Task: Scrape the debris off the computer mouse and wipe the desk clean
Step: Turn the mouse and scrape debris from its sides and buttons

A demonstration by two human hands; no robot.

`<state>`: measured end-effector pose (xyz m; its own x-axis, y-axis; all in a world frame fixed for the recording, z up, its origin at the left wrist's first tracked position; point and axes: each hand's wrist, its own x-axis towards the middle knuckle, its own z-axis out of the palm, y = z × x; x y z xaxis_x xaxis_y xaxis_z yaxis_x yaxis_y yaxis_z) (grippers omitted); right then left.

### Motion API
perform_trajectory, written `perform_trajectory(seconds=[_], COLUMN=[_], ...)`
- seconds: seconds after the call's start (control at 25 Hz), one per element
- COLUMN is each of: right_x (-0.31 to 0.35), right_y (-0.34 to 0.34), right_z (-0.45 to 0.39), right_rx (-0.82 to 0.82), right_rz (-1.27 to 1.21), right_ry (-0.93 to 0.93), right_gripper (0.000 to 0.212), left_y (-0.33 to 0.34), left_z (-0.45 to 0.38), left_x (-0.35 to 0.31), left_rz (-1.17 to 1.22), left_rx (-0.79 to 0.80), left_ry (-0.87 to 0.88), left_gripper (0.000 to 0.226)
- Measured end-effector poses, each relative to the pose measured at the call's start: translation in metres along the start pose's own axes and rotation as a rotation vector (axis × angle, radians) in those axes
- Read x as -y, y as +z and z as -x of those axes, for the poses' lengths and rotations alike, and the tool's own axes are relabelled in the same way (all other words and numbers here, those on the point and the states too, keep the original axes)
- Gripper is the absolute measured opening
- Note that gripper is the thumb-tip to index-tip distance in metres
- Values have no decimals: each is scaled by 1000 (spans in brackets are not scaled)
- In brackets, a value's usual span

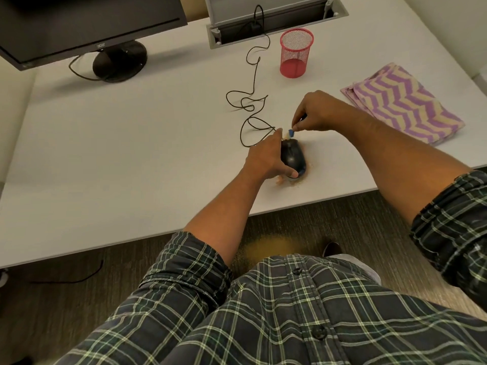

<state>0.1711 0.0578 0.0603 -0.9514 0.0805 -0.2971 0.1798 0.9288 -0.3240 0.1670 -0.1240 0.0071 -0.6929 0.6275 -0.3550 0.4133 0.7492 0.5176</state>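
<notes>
1. I see the computer mouse (293, 157) lying flat on the white counter (131, 143), near its front edge, a little right of the middle of my view.
2. My left hand (266, 156) is clamped on the mouse from its 9 o'clock side: fingers run along the left flank and the thumb presses the rear end at 6 o'clock.
3. My right hand (317, 113) sits at 1 o'clock from the mouse, fingertips pinched closed on a small blue scraper (291, 133) (its handle is hidden inside the grip). The blue tip is just above the nose of the mouse; I cannot tell if it touches.
4. Orange-brown debris (290, 181) rings the mouse on the counter, thickest at 6 o'clock and along the right side.
5. The mouse cable (253, 83) loops away at 12 o'clock toward a cable hatch (271, 22).
6. A red mesh cup (295, 52) stands upright at 12 o'clock, well apart from the mouse.
7. A folded purple zigzag cloth (403, 104) lies at 2 o'clock, untouched.
8. A monitor (87, 25) stands at 10 o'clock.
</notes>
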Motion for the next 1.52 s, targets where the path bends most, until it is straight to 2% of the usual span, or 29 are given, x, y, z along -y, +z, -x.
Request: perform_trajectory(seconds=[0.12, 0.44, 0.52, 0.6, 0.72, 0.84, 0.92, 1.04, 1.16, 1.32, 1.44, 1.52], right_x=[-3, -8, -9, -8, -6, -5, -8, -13, -17, -26, -28, -27], right_y=[3, 8, 7, 6, 8, 8, 9, 9, 9, 8, 10, 13], right_z=[2, 8, 12, 14, 13, 16, 17, 24, 32, 43, 48, 52], right_rx=[25, -48, 6, 31, -26, 15, -38, 3, -49, 48, -40, -17], right_rz=[-58, -149, -186, -152, -144, -126, -129, -154, -142, -174, -251, -271], right_ry=[18, 40, 8, -3, 4, 24, 48, 59, 65, 63, 56, 37], right_gripper=[19, 18, 15, 14, 16, 18, 18, 17, 15, 11, 14, 13], left_y=[-1, -1, -1, -1, 0, 0, 0, -1, 0, 2, 2, 2], left_z=[1, 0, 0, 1, 1, 0, -1, 0, -1, -2, -2, -3], left_x=[-2, -3, -2, -2, -4, -4, -4, -6, -5, -3, -3, -3], left_rz=[-9, -28, -32, -30, -32, -51, -55, -53, -45, -50, -48, -55], left_rx=[-2, -3, -6, -4, -2, -3, 1, 6, -5, -12, -10, -13], left_ry=[-3, -8, -8, -9, -8, -14, -13, -9, -12, -9, -18, -19], left_gripper=[125, 122, 123, 124, 121, 124, 122, 120, 118, 124, 123, 123])
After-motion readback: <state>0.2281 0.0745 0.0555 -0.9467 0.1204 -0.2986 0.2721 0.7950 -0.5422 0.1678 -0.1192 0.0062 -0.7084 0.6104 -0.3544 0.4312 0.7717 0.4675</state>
